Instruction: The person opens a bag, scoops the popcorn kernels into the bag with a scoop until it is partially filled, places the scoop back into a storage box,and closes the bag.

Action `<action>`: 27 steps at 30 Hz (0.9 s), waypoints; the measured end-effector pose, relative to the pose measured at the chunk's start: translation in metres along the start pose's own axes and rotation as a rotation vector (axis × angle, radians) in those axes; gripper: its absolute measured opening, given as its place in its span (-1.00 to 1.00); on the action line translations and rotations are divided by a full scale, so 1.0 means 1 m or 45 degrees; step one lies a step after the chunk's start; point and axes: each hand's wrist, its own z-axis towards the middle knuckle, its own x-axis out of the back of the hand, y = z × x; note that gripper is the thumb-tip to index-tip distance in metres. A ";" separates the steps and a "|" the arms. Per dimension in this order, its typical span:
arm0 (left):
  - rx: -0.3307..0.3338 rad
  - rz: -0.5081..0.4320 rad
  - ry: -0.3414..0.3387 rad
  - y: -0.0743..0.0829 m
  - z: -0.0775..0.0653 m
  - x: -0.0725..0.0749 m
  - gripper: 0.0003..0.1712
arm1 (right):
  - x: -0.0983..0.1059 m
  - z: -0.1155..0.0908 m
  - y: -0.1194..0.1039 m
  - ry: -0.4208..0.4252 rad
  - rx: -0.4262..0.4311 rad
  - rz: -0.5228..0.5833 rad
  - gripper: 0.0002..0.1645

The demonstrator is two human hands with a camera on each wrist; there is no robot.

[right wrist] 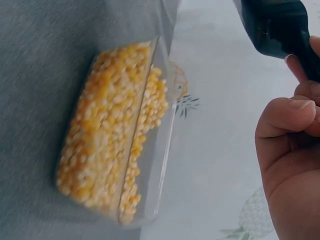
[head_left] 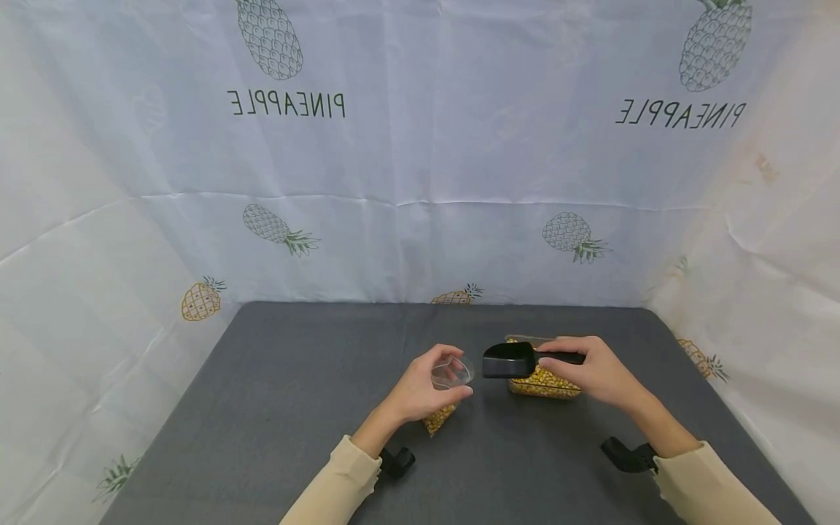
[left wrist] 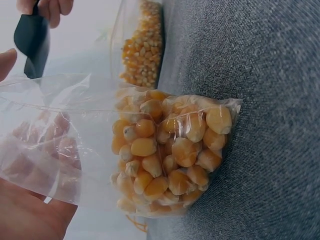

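Note:
My left hand [head_left: 423, 390] curls around the upper part of a clear plastic bag [head_left: 453, 372], whose mouth is spread wide. Corn kernels [left wrist: 165, 155] fill the bag's lower part, which stands on the table; fingers show through the plastic in the left wrist view. By its handle my right hand [head_left: 593, 368] grips a black scoop [head_left: 508, 361], held just right of the bag's mouth and apart from it. No kernels can be made out in the scoop. Under the scoop and right hand sits a clear rectangular container [right wrist: 162, 175] of yellow corn kernels [right wrist: 107, 125].
The dark grey table [head_left: 315, 379] extends around both hands. A white curtain [head_left: 420, 153] printed with pineapples hangs behind it and along both sides. Black wrist mounts [head_left: 397, 463] sit below both wrists.

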 end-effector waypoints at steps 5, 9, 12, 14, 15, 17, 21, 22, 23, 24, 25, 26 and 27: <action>0.006 -0.005 0.005 0.000 0.000 0.000 -0.40 | 0.008 -0.006 0.006 -0.019 -0.054 0.043 -0.67; 0.013 -0.018 0.001 0.001 0.000 0.001 -0.41 | 0.015 -0.011 0.013 -0.007 -0.081 -0.003 -0.67; 0.022 -0.027 0.001 0.002 0.000 0.000 -0.39 | 0.020 -0.015 0.018 0.008 -0.088 -0.044 -0.67; 0.030 -0.031 0.002 0.002 0.001 0.000 -0.38 | 0.022 -0.017 0.021 0.024 -0.098 -0.067 -0.67; 0.033 -0.031 0.003 0.001 0.001 0.000 -0.38 | 0.024 -0.018 0.023 0.027 -0.100 -0.074 -0.67; 0.032 -0.028 0.003 0.001 0.001 0.001 -0.38 | 0.026 -0.019 0.025 0.029 -0.110 -0.092 -0.67; 0.013 -0.021 -0.001 0.000 0.001 0.001 -0.41 | 0.030 -0.021 0.030 0.031 -0.142 -0.134 -0.66; 0.020 -0.020 0.000 0.003 0.000 0.001 -0.41 | 0.032 -0.022 0.031 0.031 -0.152 -0.143 -0.66; 0.016 -0.020 0.000 0.004 0.000 0.001 -0.41 | 0.033 -0.023 0.033 0.030 -0.165 -0.149 -0.65; 0.014 -0.020 0.001 0.003 0.000 0.001 -0.41 | 0.034 -0.024 0.034 0.031 -0.179 -0.160 -0.64; 0.012 -0.021 0.001 0.003 0.000 0.001 -0.41 | 0.035 -0.025 0.036 0.027 -0.186 -0.173 -0.64; 0.014 -0.023 0.000 0.004 0.000 0.002 -0.41 | 0.036 -0.025 0.038 0.026 -0.197 -0.183 -0.63; 0.013 -0.024 -0.001 0.004 -0.001 0.002 -0.42 | 0.038 -0.026 0.040 0.025 -0.205 -0.192 -0.62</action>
